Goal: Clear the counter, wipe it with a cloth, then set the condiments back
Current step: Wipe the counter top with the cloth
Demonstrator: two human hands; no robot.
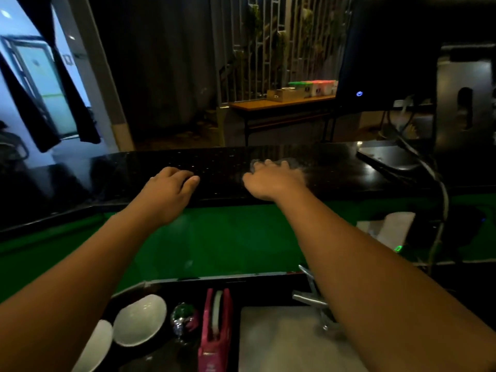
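Note:
A glossy black counter (112,170) runs across the middle of the view. My right hand (271,179) lies palm down on it, pressing a dim grey cloth (295,163) that shows blurred past the fingertips. My left hand (171,185) rests on the counter about a hand's width to the left, fingers curled loosely, holding nothing. No condiments show on the black top.
A monitor (386,49) with cables stands at the counter's right end. Below the counter lies a green ledge (220,240). Nearer me are white plates (139,320), a pink holder (214,328), a metal tap (311,291) and a pale sink (279,342).

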